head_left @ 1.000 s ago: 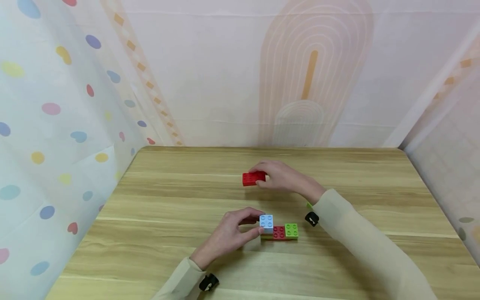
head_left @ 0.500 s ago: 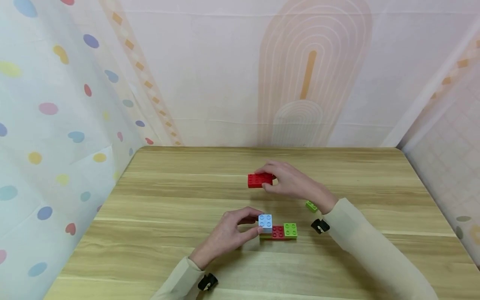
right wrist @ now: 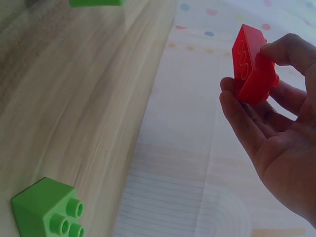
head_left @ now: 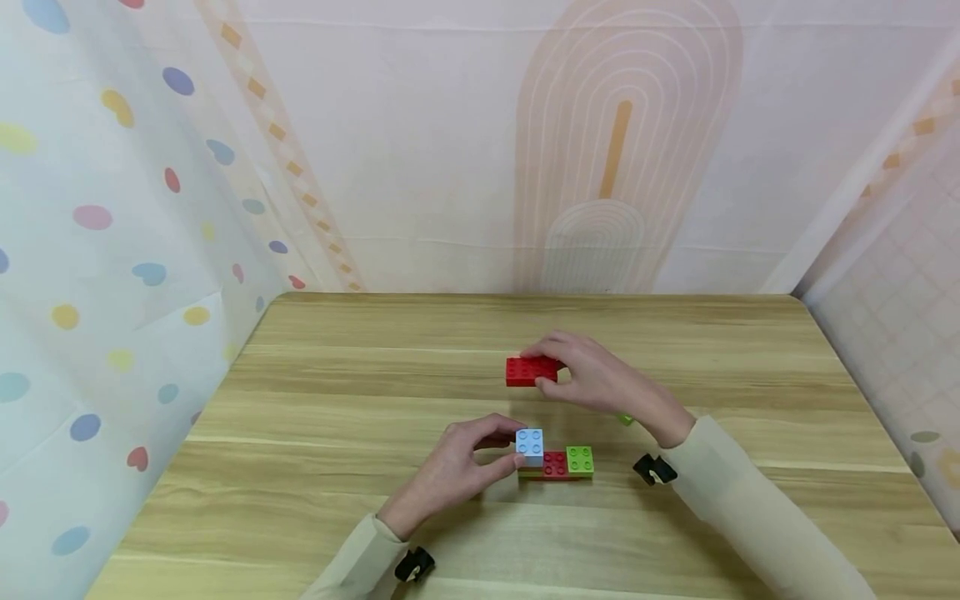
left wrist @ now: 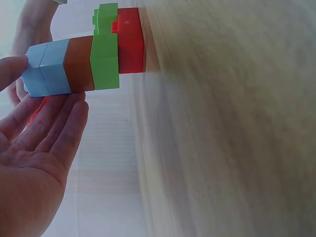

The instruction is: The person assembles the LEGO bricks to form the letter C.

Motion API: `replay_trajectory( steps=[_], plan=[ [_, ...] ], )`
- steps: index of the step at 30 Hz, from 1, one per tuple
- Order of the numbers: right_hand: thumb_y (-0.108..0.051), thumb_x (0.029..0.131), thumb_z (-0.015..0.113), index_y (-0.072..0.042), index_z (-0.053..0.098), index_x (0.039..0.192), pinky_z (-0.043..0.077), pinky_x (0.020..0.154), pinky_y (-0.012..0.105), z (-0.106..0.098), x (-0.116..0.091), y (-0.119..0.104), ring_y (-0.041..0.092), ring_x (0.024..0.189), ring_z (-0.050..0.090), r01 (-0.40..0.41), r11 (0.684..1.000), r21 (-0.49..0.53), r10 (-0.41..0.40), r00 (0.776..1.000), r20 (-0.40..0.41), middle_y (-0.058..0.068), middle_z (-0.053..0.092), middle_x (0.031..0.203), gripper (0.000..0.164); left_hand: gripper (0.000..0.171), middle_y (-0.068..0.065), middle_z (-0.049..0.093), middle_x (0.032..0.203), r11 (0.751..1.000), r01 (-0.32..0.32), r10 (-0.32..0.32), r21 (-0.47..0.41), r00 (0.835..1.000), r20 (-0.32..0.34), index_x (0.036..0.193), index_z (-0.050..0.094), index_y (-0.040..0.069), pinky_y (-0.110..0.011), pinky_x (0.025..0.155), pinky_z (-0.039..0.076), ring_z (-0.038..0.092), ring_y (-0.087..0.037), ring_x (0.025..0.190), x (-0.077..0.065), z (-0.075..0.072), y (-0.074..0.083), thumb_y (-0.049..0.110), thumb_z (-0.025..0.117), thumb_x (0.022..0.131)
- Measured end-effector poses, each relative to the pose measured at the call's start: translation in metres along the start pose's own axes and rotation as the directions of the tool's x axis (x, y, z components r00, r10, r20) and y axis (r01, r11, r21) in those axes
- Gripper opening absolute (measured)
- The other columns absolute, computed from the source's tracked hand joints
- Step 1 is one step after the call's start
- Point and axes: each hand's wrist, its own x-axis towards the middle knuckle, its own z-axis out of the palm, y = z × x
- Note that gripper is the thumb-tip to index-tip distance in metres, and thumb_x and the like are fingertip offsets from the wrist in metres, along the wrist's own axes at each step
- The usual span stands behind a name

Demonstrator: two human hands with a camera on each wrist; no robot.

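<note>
My left hand (head_left: 453,468) pinches the light blue bricks (left wrist: 47,67) topping a stack on the table. Beneath them, in the left wrist view, come a brown brick (left wrist: 79,64), a green brick (left wrist: 104,61) and a long red base brick (left wrist: 131,42). A second green brick (head_left: 580,460) sits on the base's right end. My right hand (head_left: 596,375) grips a separate red brick (head_left: 522,372) with several studs, between thumb and fingers. It is held above the table, behind the stack and apart from it; its hollow underside shows in the right wrist view.
A loose green brick (right wrist: 39,205) lies on the wooden table (head_left: 300,417), partly hidden by the right wrist in the head view. Patterned cloth (head_left: 420,150) hangs behind the table, with more at both sides.
My right hand has moved right and toward me with the red brick, nearer the stack. The left hand keeps its hold on the light blue bricks and has hardly moved.
</note>
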Motion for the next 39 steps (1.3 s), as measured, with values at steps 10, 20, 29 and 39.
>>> replay_trajectory(
  steps=[10, 20, 29, 39],
  plan=[
    [-0.016, 0.09, 0.064, -0.01, 0.065, 0.126, 0.051, 0.086, 0.036, -0.003, -0.014, -0.003, 0.015, 0.101, 0.058, 0.025, 1.0, 0.002, -0.025, 0.999, -0.033, 0.0, 0.063, 0.118, 0.036, 0.031, 0.005, 0.067, 0.115, 1.0, -0.008, 0.008, -0.013, 1.0, -0.003, 0.122, 0.065, 0.015, -0.031, 0.094, 0.052, 0.065, -0.014, 0.107, 0.0, 0.001, -0.001, 0.024, 0.071, 0.094],
    [-0.017, 0.091, 0.065, -0.01, 0.066, 0.124, 0.053, 0.083, 0.032, -0.005, -0.026, -0.009, 0.013, 0.096, 0.057, 0.022, 1.0, 0.001, -0.022, 0.999, -0.039, -0.002, 0.063, 0.115, 0.035, 0.029, 0.007, 0.067, 0.114, 1.0, 0.0, 0.0, -0.01, 1.0, -0.005, 0.121, 0.065, 0.017, -0.031, 0.094, 0.052, 0.065, -0.013, 0.107, 0.0, 0.001, -0.001, 0.025, 0.07, 0.094],
    [-0.019, 0.091, 0.066, -0.012, 0.066, 0.125, 0.053, 0.077, 0.03, -0.007, -0.036, -0.012, 0.012, 0.092, 0.056, 0.027, 1.0, 0.009, -0.026, 0.999, -0.043, -0.004, 0.061, 0.115, 0.035, 0.028, 0.009, 0.067, 0.114, 1.0, -0.004, 0.004, -0.021, 1.0, -0.001, 0.12, 0.065, 0.018, -0.032, 0.095, 0.052, 0.065, -0.013, 0.107, 0.0, 0.001, -0.003, 0.026, 0.07, 0.094],
    [-0.015, 0.089, 0.067, -0.01, 0.066, 0.123, 0.053, 0.075, 0.026, -0.006, -0.044, -0.014, 0.01, 0.09, 0.056, 0.071, 0.997, -0.004, -0.071, 0.996, -0.056, -0.004, 0.062, 0.114, 0.034, 0.027, 0.007, 0.067, 0.114, 1.0, -0.003, 0.003, -0.025, 1.0, 0.003, 0.12, 0.065, 0.017, -0.032, 0.094, 0.053, 0.065, -0.013, 0.106, 0.001, 0.002, -0.003, 0.023, 0.07, 0.094]
  ],
)
